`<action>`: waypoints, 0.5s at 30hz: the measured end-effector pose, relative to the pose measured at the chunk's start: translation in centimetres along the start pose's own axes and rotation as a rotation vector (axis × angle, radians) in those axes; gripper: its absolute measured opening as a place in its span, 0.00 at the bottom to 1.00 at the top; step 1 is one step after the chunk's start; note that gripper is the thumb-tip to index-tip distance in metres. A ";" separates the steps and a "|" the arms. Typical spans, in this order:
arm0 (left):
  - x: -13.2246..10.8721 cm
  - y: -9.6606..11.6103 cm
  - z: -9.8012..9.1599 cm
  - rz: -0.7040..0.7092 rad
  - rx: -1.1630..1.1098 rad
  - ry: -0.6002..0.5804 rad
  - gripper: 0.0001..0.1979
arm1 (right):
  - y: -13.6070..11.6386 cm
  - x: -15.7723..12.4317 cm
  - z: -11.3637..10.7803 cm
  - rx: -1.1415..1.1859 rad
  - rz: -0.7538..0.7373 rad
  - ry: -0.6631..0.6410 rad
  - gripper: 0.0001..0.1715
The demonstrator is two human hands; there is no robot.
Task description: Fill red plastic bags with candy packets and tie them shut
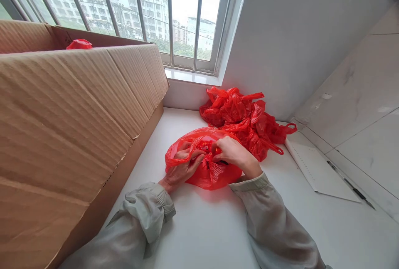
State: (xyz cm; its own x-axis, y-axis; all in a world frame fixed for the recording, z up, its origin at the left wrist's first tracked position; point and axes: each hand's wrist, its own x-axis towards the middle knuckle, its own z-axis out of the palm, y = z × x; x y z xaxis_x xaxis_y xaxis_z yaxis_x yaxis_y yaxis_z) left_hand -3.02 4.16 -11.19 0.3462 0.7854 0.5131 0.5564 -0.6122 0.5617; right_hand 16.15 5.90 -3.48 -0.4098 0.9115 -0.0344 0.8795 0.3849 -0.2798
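A red plastic bag sits on the white tabletop in front of me, its upper part gathered. Inside its opening shows a red packet with small gold and white print, partly covered by the film. My left hand reaches through a loop of the bag from the left, fingers and thumb closed on the gathered film near the middle. From the right, my right hand pinches the same gathered plastic, fingers bent. The two sets of fingertips are close together. Some fingers are hidden behind the red film.
A large open cardboard box stands at the left, something red showing above its edge. Behind the bag lies a heap of crumpled red plastic bags against the wall. At the right are a white notepad and a pen.
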 end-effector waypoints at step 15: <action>-0.1 0.0 0.0 0.057 0.016 -0.234 0.17 | -0.2 -3.6 0.0 -0.007 0.121 -0.247 0.20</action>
State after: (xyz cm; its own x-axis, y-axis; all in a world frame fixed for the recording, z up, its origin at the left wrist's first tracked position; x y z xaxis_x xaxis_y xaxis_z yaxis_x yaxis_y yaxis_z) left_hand -3.06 4.04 -11.21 0.5422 0.7505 0.3780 0.5425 -0.6561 0.5246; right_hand 17.45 2.50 -3.25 -0.3478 0.8883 -0.3000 0.9268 0.2774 -0.2531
